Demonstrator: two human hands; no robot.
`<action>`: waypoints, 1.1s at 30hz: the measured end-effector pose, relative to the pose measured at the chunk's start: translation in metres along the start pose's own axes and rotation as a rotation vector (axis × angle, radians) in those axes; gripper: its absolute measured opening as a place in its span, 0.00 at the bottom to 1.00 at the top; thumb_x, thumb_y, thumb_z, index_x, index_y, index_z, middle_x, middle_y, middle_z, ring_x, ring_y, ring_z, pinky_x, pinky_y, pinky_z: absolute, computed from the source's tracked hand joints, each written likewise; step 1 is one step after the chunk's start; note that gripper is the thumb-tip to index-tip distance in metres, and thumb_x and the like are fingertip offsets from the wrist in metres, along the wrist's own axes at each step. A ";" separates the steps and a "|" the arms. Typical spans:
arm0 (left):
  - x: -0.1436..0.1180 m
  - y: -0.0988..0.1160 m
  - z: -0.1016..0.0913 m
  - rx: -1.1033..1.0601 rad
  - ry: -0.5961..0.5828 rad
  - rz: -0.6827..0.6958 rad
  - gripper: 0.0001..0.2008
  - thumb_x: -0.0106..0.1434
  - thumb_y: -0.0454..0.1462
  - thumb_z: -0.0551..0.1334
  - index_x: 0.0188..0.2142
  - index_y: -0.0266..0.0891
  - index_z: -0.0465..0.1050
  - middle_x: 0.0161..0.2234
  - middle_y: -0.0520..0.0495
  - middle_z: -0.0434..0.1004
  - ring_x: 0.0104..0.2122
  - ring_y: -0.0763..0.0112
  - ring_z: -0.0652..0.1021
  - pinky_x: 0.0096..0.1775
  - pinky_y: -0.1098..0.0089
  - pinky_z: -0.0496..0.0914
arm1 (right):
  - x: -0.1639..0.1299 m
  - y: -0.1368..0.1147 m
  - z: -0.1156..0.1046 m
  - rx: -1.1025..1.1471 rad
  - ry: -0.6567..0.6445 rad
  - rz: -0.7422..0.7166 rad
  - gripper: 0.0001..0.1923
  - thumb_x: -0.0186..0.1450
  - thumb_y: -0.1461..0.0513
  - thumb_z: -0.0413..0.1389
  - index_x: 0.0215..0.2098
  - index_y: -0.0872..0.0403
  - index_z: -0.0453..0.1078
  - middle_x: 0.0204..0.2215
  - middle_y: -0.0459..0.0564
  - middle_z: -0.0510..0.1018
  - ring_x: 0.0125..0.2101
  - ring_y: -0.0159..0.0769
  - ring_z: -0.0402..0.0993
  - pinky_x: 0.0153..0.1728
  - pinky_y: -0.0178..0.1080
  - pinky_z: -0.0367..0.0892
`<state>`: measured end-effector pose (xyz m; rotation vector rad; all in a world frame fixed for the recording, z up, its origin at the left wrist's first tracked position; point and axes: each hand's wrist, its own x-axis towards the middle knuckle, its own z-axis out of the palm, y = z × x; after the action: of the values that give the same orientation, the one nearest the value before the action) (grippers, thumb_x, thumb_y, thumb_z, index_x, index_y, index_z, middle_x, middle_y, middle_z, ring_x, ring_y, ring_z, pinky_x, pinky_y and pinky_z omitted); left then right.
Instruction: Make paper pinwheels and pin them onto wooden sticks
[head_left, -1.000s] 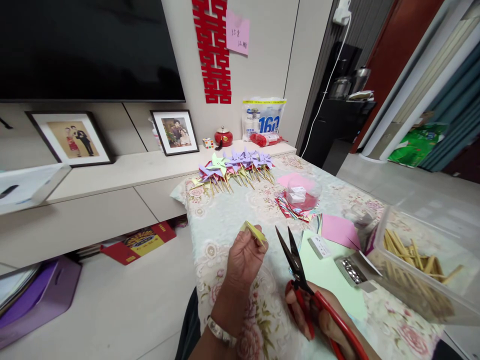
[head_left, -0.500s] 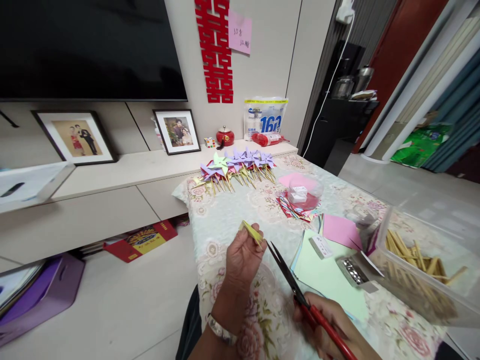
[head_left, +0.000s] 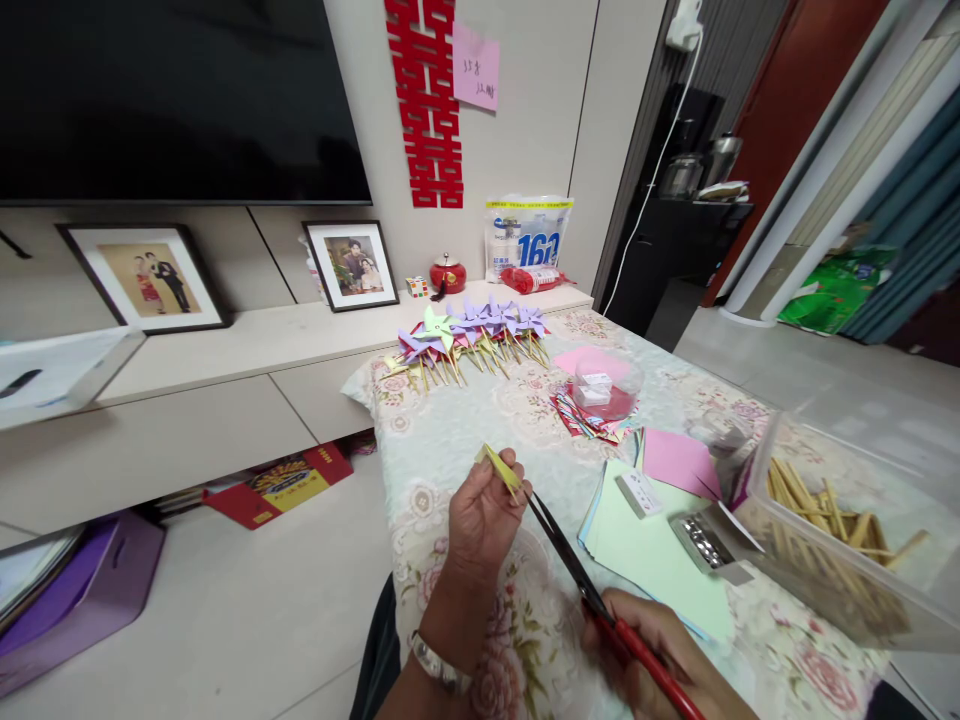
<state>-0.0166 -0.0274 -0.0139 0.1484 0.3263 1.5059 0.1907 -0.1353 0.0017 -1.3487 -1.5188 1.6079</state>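
Observation:
Between the fingers of my left hand (head_left: pixel 480 525) is a small folded piece of yellow paper (head_left: pixel 504 470), held up over the table's near part. My right hand (head_left: pixel 652 655) grips the red handles of a pair of scissors (head_left: pixel 574 562). The dark blades point up and left, with their tips at the paper's lower end beside my left fingers. Whether the tips touch the paper, I cannot tell. To the right lie stacked pale green sheets (head_left: pixel 637 550), a small white box (head_left: pixel 637 494) and an opened box of shiny metal pins (head_left: pixel 701 540).
Finished paper pinwheels (head_left: pixel 472 335) on sticks lie at the table's far end. A clear round container (head_left: pixel 609 385) sits on patterned paper pieces. At the right stands a plastic bin (head_left: pixel 832 580) with wooden sticks. Pink paper (head_left: pixel 681 463) lies on the green sheets.
The scissor blades have drawn closer together, and their tips have moved slightly left to the yellow paper. My left hand stays nearly in place with the paper. The view has shifted a little.

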 end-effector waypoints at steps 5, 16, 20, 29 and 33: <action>0.000 -0.001 0.000 0.046 0.025 -0.013 0.06 0.52 0.31 0.68 0.30 0.37 0.73 0.30 0.48 0.74 0.24 0.75 0.71 0.24 0.74 0.65 | 0.001 -0.003 0.000 0.049 -0.033 -0.005 0.30 0.53 0.37 0.61 0.37 0.52 0.77 0.32 0.54 0.74 0.32 0.43 0.67 0.33 0.40 0.65; -0.003 -0.008 0.000 0.158 -0.009 -0.083 0.11 0.50 0.36 0.73 0.30 0.35 0.74 0.29 0.48 0.75 0.26 0.73 0.73 0.27 0.73 0.66 | 0.007 0.003 0.003 0.175 -0.042 -0.040 0.29 0.55 0.39 0.61 0.37 0.55 0.76 0.29 0.51 0.70 0.27 0.36 0.64 0.27 0.36 0.63; -0.004 -0.011 -0.001 0.179 -0.025 -0.102 0.10 0.50 0.35 0.72 0.29 0.36 0.74 0.29 0.49 0.74 0.26 0.75 0.72 0.28 0.73 0.66 | 0.007 0.004 0.006 0.226 -0.042 -0.018 0.28 0.55 0.39 0.61 0.36 0.55 0.75 0.25 0.48 0.67 0.24 0.32 0.60 0.23 0.34 0.60; -0.004 -0.014 0.000 0.209 -0.019 -0.108 0.11 0.48 0.35 0.73 0.29 0.35 0.74 0.28 0.49 0.75 0.26 0.74 0.73 0.29 0.73 0.68 | 0.017 0.020 0.006 0.227 -0.106 -0.017 0.21 0.61 0.46 0.59 0.35 0.56 0.70 0.24 0.43 0.62 0.21 0.27 0.54 0.21 0.32 0.52; -0.005 -0.014 0.001 0.206 -0.007 -0.110 0.11 0.48 0.35 0.73 0.28 0.35 0.73 0.28 0.49 0.75 0.26 0.74 0.73 0.29 0.73 0.68 | 0.019 0.022 0.005 0.232 -0.107 -0.028 0.20 0.60 0.47 0.60 0.34 0.57 0.70 0.22 0.42 0.62 0.21 0.26 0.55 0.20 0.32 0.51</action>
<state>-0.0029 -0.0331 -0.0164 0.2947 0.4768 1.3609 0.1847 -0.1250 -0.0252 -1.1264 -1.3554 1.8012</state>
